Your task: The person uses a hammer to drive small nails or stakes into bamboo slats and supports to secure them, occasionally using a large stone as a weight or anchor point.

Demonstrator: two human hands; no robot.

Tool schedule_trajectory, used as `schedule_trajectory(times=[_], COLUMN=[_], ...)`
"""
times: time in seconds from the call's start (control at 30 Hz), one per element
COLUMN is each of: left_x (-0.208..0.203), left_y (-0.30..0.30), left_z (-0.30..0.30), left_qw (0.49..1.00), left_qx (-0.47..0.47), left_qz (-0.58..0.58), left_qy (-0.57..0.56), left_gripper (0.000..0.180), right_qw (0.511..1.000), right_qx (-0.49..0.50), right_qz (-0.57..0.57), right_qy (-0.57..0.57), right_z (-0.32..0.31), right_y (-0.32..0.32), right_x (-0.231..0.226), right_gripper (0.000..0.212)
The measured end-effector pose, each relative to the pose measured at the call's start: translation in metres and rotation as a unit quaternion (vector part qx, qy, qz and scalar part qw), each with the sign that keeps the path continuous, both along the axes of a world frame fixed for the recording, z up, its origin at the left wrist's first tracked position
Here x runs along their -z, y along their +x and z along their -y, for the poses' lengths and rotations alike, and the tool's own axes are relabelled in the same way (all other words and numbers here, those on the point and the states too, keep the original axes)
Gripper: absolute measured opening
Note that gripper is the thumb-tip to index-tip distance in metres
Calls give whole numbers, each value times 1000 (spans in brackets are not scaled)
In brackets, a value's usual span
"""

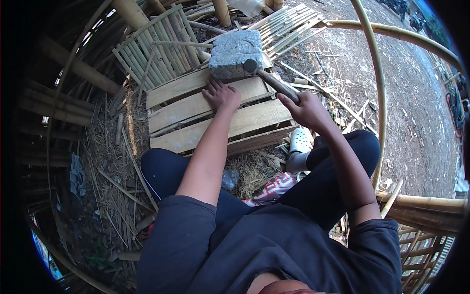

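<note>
My right hand [309,111] is closed around the wooden handle of a hammer [278,83]. Its dark round head is at the near right side of a rough grey stone block [235,45]; whether they touch I cannot tell. That block sits on the far end of a low wooden slat crate [186,122]. Just in front of the block, my left hand [223,96] lies on the crate's pale planks with its fingers apart, and nothing shows in it. The thumb points toward the block.
Bamboo slat panels [159,51] lean behind the crate at the left, and another slatted panel [289,27] lies at the far right. Curved bamboo poles [376,78] rise at the right. Straw and offcuts litter the ground. A white clog [300,141] stands beside the crate.
</note>
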State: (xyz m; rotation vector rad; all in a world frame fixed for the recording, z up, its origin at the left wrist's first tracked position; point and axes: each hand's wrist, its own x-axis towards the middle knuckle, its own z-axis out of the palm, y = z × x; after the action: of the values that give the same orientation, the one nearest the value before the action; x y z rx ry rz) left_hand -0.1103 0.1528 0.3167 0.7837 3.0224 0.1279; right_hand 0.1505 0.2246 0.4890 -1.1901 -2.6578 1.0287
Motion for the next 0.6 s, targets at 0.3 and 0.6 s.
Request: schedule_trajectory(times=[0.3,0.6], left_x=[2,9], left_y=[4,4], left_z=[1,-6], left_qw=[1000,999], left_qx=[0,-27], left_qz=[-19,-16], left_qy=[-7,-8], left_gripper=[74,74], right_qw=[997,995], right_qx=[16,41], right_qz=[74,85], right_qy=[11,39], right_z=[-14,-18], right_y=[6,10], right_x=[50,72], right_gripper=[74,72])
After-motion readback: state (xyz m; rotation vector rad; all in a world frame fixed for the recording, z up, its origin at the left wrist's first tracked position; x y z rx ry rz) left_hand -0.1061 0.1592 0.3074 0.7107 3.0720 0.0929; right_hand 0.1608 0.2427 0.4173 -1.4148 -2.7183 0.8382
